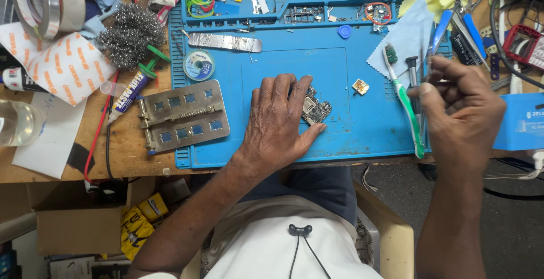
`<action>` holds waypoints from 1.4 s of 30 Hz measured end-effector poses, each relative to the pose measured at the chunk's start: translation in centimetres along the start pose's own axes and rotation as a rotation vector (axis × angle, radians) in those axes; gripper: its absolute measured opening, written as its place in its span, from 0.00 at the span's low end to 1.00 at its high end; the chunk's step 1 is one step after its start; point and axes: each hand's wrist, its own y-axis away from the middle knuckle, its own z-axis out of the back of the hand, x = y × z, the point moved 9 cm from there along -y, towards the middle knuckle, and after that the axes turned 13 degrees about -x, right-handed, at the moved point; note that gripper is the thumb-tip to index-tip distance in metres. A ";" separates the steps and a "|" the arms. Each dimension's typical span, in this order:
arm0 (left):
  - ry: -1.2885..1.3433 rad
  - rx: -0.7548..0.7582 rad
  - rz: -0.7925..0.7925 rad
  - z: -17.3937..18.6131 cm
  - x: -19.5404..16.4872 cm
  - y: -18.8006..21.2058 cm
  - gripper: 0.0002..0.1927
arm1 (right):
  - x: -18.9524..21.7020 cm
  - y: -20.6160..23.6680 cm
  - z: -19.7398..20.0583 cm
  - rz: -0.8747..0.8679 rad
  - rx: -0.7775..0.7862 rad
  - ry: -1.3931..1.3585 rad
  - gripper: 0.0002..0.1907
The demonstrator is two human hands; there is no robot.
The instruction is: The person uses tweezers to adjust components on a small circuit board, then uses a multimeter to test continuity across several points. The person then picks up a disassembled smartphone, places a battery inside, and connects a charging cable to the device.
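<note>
Head view looks straight down at your bench: your left hand [280, 117] lies flat, fingers spread wide, pressing a small circuit board [315, 109] onto the blue silicone mat [351, 137]. Only the board's right edge shows past your fingers; the rest is hidden under the hand.

Your right hand [462, 112] is raised off the mat's right edge, fingers curled closed around a bundle of tools: a green-and-white toothbrush [407, 106] with its bristled head pointing away from you, and beside it a dark-handled tool [413, 75] (whether a screwdriver or a pick, you cannot tell from here).

Judging by its look, the board is light, thin and stiff, and it is likely fragile: tiny parts crowd its face, so a bending or scraping grip could harm it. It would probably slide easily on the mat, which is why a flat palm pins it well. If you lift it, take it by the bare edges between thumb and forefinger, never across the populated face.

Just right of the board, apart from it, sits a small gold-coloured square part [360, 86]. To the left, a hinged metal stencil plate [184, 114] straddles the mat's edge, with a solder-wire spool [199, 65] above it and a tangle of steel wool [129, 34] on the wooden table.
</note>
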 end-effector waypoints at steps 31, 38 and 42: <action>0.081 -0.117 -0.053 2.5 -0.6 1.6 0.48 | -0.8 6.4 -4.5 -0.101 0.303 -0.395 0.11; 0.089 -0.097 -0.021 1.7 -0.4 1.1 0.44 | -1.1 6.1 -7.4 -0.154 0.409 -0.428 0.08; 0.105 -0.089 -0.018 1.7 0.0 1.2 0.43 | -1.7 6.3 -8.3 -0.166 0.438 -0.449 0.08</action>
